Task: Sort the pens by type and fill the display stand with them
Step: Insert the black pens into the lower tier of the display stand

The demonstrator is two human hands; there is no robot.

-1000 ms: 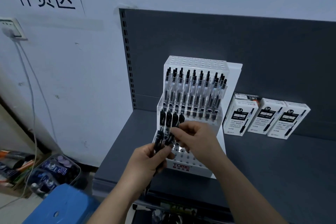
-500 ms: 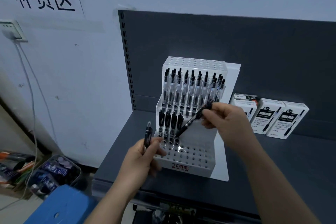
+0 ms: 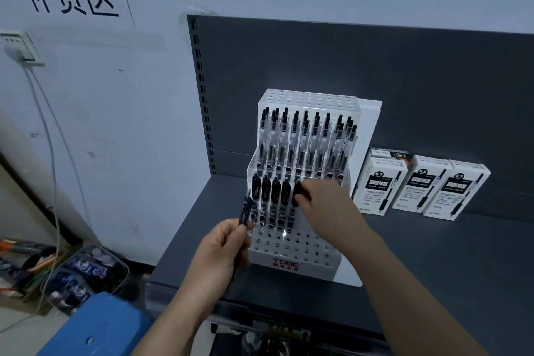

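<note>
Right hand [image 3: 320, 202] grip pinches black plastic pen [image 3: 297, 196], axis upright, in white perforated display stand [image 3: 289, 266]; free holes [image 3: 315, 237] its 3 o'clock. Left hand [image 3: 222, 243] grip holds spare black pen [image 3: 245, 211]

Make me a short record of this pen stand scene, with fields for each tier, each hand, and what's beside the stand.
stand: white stand on a grey shelf
upper tier: clear pens standing in rows
lower tier: four black pens at the left, front holes bare
right hand: grips a fifth pen just right of those four
left hand: holds a spare pen at the stand's left edge
beside stand: white boxes to its right
</note>
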